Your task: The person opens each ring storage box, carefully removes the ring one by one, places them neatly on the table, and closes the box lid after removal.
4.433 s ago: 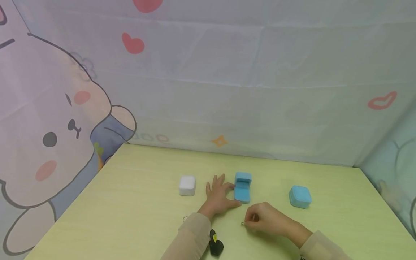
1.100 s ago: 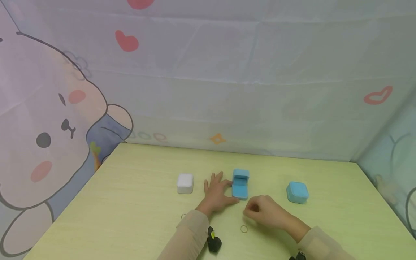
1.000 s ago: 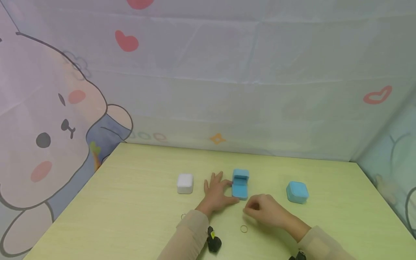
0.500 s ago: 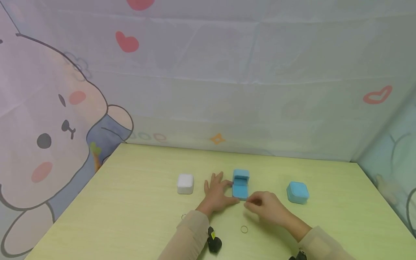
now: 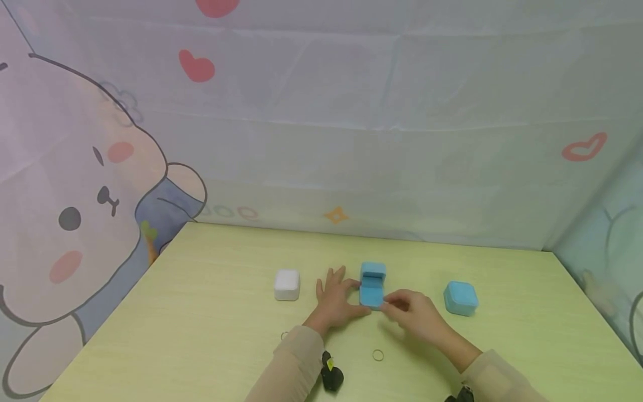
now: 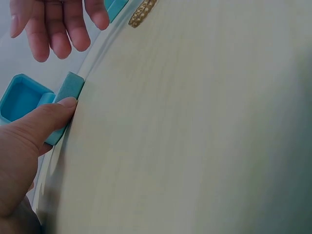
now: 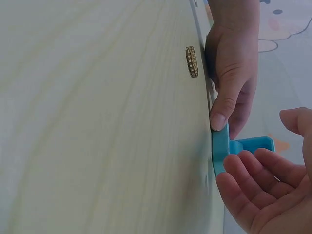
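A wrinkled fabric backdrop (image 5: 321, 111), printed with a cartoon animal (image 5: 85, 184), is hung behind a smooth, faintly grained table (image 5: 226, 268), on which a matte white box (image 5: 287, 285) with rounded corners is set at left. A thin ring (image 5: 284, 335) is partly covered by a beige sleeve (image 5: 290, 365), beside which a black object (image 5: 332, 378) with a yellow mark is seen. By the left hand (image 5: 335, 304), its other fingers spread, an open blue box (image 5: 372, 296) is gripped between thumb and forefinger at its near-left corner; its squared base and hollowed, raised lid are shown in the wrist views. Nearer the camera, a gold-toned ring (image 5: 378, 350), its band beaded in texture, is laid flat on the table. The right hand (image 5: 416, 318) is held with its grip released, fingers loosely extended at the open blue box's near-right corner; whether contact is made cannot be told. Farther right, a closed blue box (image 5: 460, 298), rounded and cube-like, is stood on the surface. Since some four seconds earlier, the gold-toned ring, then pinched by the right hand, has been set down, and the right hand has been moved up toward the open blue box.
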Demonstrator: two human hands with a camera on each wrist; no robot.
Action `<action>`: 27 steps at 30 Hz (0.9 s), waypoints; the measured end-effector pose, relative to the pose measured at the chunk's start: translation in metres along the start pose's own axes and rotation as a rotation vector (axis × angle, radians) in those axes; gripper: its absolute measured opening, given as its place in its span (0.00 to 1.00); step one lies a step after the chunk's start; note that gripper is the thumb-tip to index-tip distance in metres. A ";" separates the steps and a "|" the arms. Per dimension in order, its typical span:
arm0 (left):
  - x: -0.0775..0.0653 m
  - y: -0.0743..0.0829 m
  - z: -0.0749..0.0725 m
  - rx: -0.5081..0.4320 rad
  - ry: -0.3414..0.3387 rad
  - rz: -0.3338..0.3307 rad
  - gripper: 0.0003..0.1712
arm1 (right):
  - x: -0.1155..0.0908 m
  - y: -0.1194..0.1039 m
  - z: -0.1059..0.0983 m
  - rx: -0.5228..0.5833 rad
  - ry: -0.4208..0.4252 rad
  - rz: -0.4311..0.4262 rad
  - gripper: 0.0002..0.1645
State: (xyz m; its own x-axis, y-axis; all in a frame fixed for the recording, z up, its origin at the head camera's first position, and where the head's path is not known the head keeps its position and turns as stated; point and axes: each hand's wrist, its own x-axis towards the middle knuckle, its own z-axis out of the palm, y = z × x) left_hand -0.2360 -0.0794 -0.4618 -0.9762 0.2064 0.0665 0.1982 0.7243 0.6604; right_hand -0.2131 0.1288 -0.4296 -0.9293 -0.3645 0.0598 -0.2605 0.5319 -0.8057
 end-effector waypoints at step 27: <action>0.001 -0.001 0.000 -0.006 0.006 -0.007 0.33 | 0.012 0.003 -0.002 0.295 0.135 0.208 0.35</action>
State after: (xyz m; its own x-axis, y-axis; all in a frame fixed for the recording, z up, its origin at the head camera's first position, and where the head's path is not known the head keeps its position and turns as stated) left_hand -0.2371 -0.0796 -0.4626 -0.9781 0.1973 0.0668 0.1910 0.7220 0.6650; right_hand -0.2254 0.1274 -0.4298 -0.9856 -0.1574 -0.0616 0.0056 0.3339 -0.9426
